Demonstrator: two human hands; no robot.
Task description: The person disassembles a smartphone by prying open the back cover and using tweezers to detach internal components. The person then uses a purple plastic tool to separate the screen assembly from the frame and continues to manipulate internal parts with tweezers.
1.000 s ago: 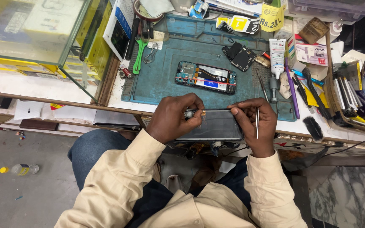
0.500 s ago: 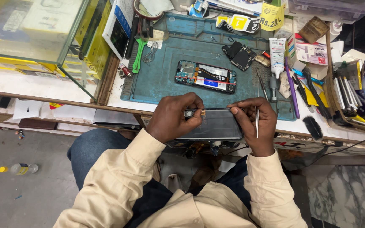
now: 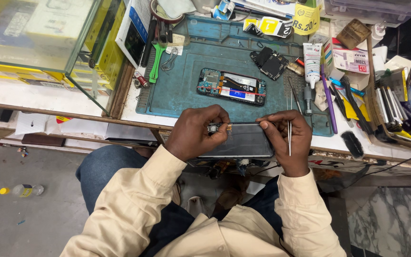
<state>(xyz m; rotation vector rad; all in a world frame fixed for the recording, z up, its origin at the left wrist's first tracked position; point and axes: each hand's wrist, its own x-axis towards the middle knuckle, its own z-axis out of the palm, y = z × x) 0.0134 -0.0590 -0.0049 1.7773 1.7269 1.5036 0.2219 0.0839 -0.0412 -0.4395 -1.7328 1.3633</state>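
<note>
The table (image 3: 72, 95) carries a teal work mat (image 3: 186, 90), and on the mat lies an opened phone (image 3: 231, 86) with its board and battery bare. At the table's near edge both hands hold a dark, flat display panel (image 3: 243, 142) level over the lap. The left hand (image 3: 193, 133) clenches its left end, fingertips pinching a small part. The right hand (image 3: 288, 138) pinches its right corner while holding thin tweezers (image 3: 289, 138) upright.

We see almost nothing shift: our left hand (image 3: 197, 133) and right hand (image 3: 287, 138) only edge slightly on the dark screen panel (image 3: 243, 141).
</note>
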